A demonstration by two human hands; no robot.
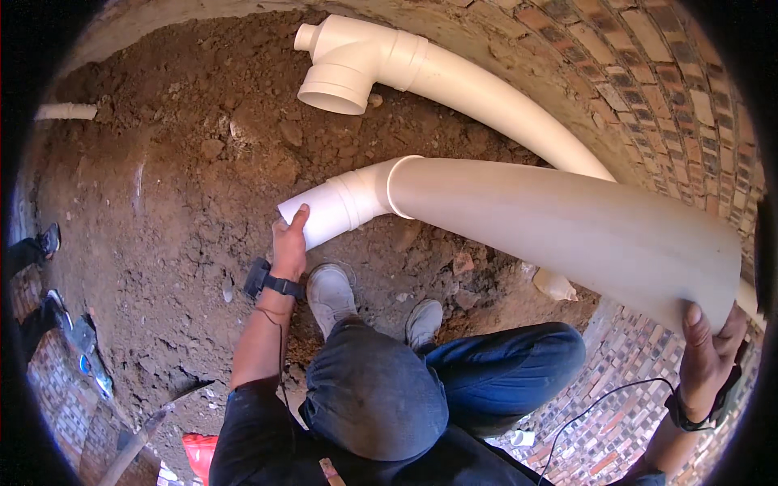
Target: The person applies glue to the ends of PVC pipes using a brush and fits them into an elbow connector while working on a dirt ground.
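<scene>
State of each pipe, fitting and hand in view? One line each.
Left hand: gripping white elbow fitting, fingers mostly hidden
Right hand: gripping grey pipe at its right end
White elbow fitting: joined to grey pipe's left end
Grey pipe: held, slanting
Tee fitting: joined to rear pipe, lower mouth open
Rear pipe: beside wall, partly hidden by grey pipe

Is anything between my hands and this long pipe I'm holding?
Nothing visible: your left hand directly touches the white elbow fitting, your right hand the grey pipe near its far end. Contact underneath is hidden.
</scene>
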